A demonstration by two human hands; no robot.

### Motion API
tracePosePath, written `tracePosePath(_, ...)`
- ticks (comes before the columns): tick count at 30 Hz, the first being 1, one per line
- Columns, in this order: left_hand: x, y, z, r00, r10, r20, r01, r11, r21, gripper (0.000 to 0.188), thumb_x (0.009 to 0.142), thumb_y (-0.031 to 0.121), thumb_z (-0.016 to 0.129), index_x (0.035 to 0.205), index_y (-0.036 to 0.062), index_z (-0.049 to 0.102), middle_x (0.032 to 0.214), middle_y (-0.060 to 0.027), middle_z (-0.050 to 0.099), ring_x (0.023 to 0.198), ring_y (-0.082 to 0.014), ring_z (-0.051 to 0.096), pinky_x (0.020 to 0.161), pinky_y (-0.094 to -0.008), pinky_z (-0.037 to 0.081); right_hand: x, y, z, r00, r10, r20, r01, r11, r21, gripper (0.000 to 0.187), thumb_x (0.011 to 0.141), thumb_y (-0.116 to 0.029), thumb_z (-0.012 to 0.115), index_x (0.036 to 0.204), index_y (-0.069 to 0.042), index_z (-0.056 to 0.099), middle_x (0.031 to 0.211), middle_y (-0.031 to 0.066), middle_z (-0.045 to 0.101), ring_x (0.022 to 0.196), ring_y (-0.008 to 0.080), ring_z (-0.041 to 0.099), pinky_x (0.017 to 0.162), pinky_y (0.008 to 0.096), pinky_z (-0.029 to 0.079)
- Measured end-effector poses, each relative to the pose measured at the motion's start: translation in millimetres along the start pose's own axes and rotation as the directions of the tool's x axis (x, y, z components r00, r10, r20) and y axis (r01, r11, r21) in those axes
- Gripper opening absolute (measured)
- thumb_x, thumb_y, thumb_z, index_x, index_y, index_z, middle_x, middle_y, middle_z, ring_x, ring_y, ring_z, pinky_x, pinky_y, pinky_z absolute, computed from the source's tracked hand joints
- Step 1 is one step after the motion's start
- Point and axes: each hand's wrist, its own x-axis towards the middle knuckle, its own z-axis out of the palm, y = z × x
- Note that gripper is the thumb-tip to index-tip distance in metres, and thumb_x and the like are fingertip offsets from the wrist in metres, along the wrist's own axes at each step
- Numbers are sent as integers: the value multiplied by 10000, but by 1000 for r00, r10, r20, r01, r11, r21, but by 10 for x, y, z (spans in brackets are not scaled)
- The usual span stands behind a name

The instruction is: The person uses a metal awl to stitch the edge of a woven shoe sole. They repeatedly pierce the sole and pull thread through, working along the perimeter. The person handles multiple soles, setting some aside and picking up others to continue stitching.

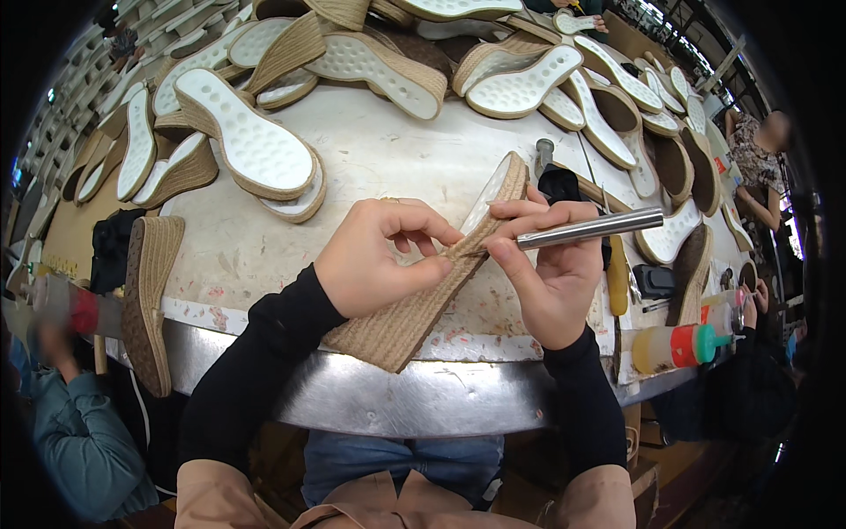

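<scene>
The wedge sole (pixel 401 319) looks light for its bulk and stiff through its thick heel, its braided wall probably rough and grippy, though the strands might fray if picked at; a hold on that wall or around the narrow middle would seem surest; it lies tilted between the person's hands, its thin end rising beyond the fingertips and its thick end reaching below them, toward the body; the left hand (pixel 374 256) has thumb and forefinger nearly closed in a pinch on the upper edge, the other fingers curled; the right hand (pixel 557 278) grips a metal tool (pixel 590 231) between thumb and fingers, upper fingertips close against the sole; whether they press on it cannot be told.
</scene>
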Motion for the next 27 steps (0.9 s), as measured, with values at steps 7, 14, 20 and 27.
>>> tracePosePath(7, 0, 42, 18, 1000, -14, 14, 14, 1000, 27, 212, 751, 113, 682, 942, 22, 677, 898, -27, 651, 777, -85, 565, 696, -228, 396, -13, 14, 12, 1000, 12, 6, -12, 1000, 4, 383, 779, 30, 696, 1038, -43, 424, 847, 34, 628, 1024, 216, 614, 1119, 476, 192)
tracePosePath(14, 4, 9, 58, 999, 43, -32, -43, 999, 8, 206, 741, 143, 657, 920, 46, 689, 861, -40, 664, 727, -103, 591, 667, -254, 422, -6, -4, 12, 999, 42, -4, -42, 997, 60, 377, 784, 45, 678, 1034, -48, 411, 835, 41, 633, 1037, 228, 607, 1127, 483, 170)
tracePosePath(20, -2, -31, 69, 1000, 14, -9, -14, 1000, 5, 213, 749, 151, 662, 927, 38, 685, 871, -56, 655, 710, -110, 586, 668, -257, 423, -34, 15, 39, 999, 29, -18, -28, 998, 51, 363, 784, 39, 678, 1025, -50, 422, 835, 33, 631, 1033, 221, 601, 1119, 493, 184)
tracePosePath(27, 10, -11, 59, 1000, 1, 20, -1, 1000, 15, 214, 760, 156, 670, 940, 40, 679, 871, -52, 641, 724, -113, 574, 673, -257, 421, 4, -34, -38, 992, -92, 81, 103, 983, -150, 329, 785, 34, 684, 1001, -37, 446, 919, 80, 616, 1024, 203, 576, 1016, 449, 345)
